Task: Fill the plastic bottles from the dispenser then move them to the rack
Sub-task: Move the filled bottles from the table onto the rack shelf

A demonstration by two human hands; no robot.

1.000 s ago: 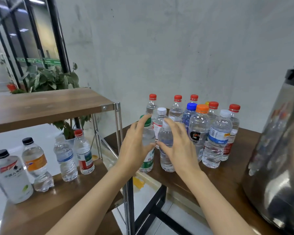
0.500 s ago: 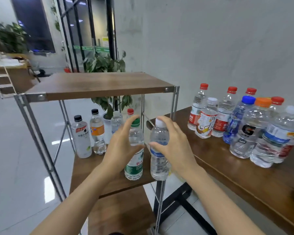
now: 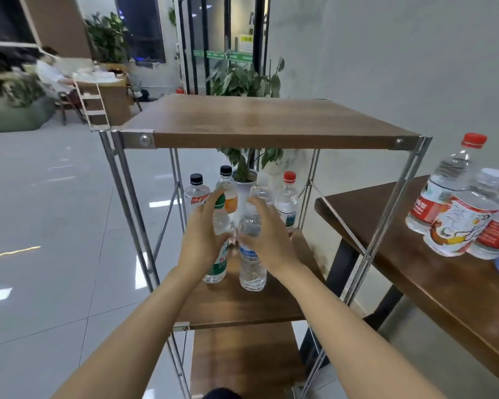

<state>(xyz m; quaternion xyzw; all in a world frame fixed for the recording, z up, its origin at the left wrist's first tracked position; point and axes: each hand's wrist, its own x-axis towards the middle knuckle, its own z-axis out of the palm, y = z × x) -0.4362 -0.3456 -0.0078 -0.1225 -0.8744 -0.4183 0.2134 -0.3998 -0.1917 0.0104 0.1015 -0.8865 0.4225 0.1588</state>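
Left grip point(image 3: 202, 243): fingers and thumb curled round the green-capped bottle point(image 3: 217, 266), wrapped about its upper body
Right grip point(image 3: 268, 240): fingers curled round the blue-labelled bottle point(image 3: 251, 272), clasping its shoulder and upper body
Green-capped bottle: clear, with a green and white label, leaning slightly, base low at the front of the middle shelf point(image 3: 242, 309) of the rack; resting on the board or just above it, cannot tell
Blue-labelled bottle: clear, upright, just beside the green-capped bottle on its right, base at the same shelf
Back row on the middle shelf: black-capped bottle point(image 3: 196, 192) at the left, orange-labelled bottle point(image 3: 227, 187) next to it, a clear bottle point(image 3: 262, 191) partly hidden behind the right grip, red-capped bottle point(image 3: 287, 203) at the right
Top shelf point(image 3: 271, 122): brown wooden board on thin metal posts, above both grips
Worktop point(image 3: 415, 277): dark wood, right of the rack and apart from it, carrying a cluster of bottles at the frame edge, among them a tall red-capped one point(image 3: 441, 194) and a cartoon-labelled bottle point(image 3: 461, 228) just beside it
Potted plant point(image 3: 242, 82): behind the rack
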